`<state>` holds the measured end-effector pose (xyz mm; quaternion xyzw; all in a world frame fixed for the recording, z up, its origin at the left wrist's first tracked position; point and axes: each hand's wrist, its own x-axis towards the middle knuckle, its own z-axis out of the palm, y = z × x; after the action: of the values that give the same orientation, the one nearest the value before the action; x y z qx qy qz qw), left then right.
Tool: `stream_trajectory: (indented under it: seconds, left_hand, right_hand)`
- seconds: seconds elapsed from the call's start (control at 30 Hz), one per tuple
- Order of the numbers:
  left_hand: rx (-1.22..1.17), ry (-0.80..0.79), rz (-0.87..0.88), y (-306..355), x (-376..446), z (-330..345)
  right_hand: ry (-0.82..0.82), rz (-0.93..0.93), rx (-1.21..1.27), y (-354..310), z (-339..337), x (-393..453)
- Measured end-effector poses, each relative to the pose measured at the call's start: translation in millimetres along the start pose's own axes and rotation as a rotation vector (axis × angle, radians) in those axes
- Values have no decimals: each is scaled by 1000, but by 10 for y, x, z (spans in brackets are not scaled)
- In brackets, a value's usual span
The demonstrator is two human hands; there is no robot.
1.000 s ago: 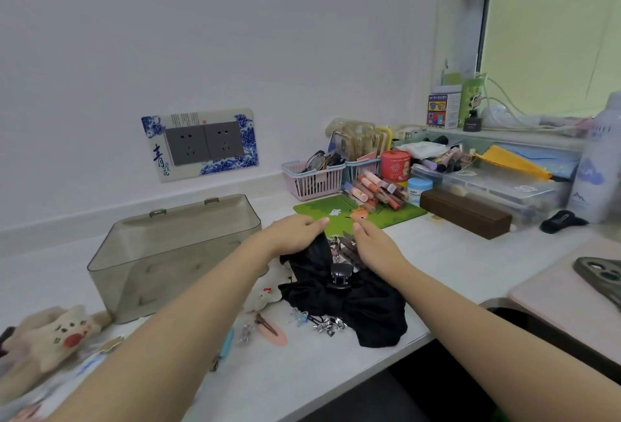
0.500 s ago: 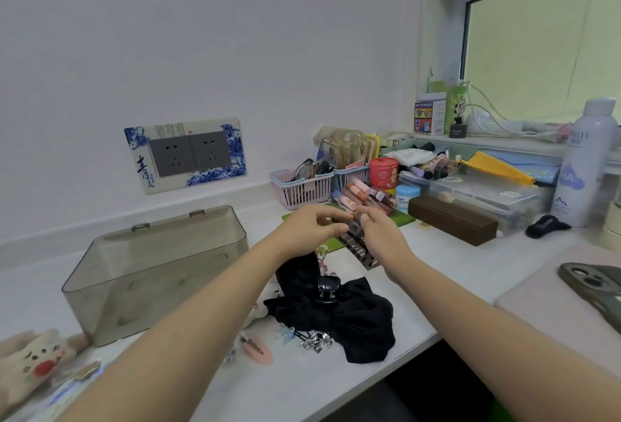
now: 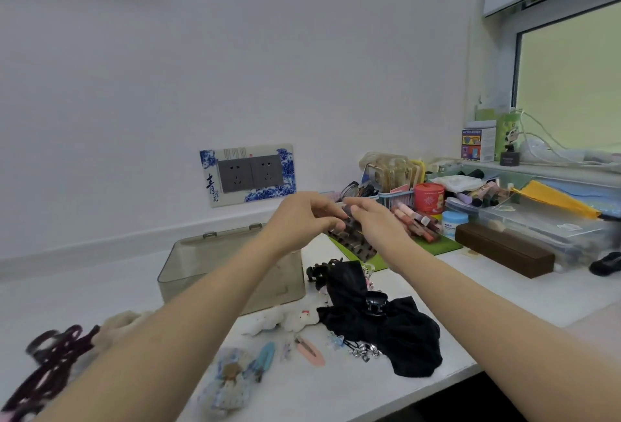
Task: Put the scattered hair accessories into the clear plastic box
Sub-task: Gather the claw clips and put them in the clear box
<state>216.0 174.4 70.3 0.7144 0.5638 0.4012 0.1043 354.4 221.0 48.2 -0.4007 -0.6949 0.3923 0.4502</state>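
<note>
Both hands are up in the middle of the frame, fingertips nearly meeting, holding a dark card of hair clips (image 3: 351,242) between them. The left hand (image 3: 300,220) has its fingers curled over the top end of the card, and the right hand (image 3: 376,223) pinches the same end from the other side, so the card hangs down at a slant below them, lifted above the green mat (image 3: 437,247). It's a bit blurry, so I can't make out the individual clips on it. The clear plastic box (image 3: 232,267) sits just left of centre on the white counter (image 3: 100,287), lid open, partly hidden behind the left forearm. Lower centre, there's a big black fabric bow (image 3: 396,327) with a small black claw clip (image 3: 374,305) lying on it. In front of that are a pink snap clip (image 3: 311,352), a blue clip (image 3: 263,357) and some tiny silver clips (image 3: 364,352). A white plush clip (image 3: 292,319) is just beside the box, and dark maroon hair ties (image 3: 50,361) lie at the lower left edge. Toward the right, a brown case (image 3: 504,250) lies on the counter.
</note>
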Motion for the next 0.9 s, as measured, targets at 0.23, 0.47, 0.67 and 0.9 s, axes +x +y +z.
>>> stream_trajectory:
  seconds: [0.23,0.47,0.67,0.9]
  left_hand:
    - [55,154,-106,-347,-252,-631]
    - [121,327,-277,-848,-404,-1208]
    - [272,228,-364,-1283,-447,-1340]
    - [468,-70,-385,-1608,-357,-1230]
  right_hand:
    - [-158,-31,218,-282,710,265]
    - [-326,-17,149,-478,1514,658]
    - [-477,145,-75,-409,1956,1026]
    - [-648,198,-513,-219,2246,1163]
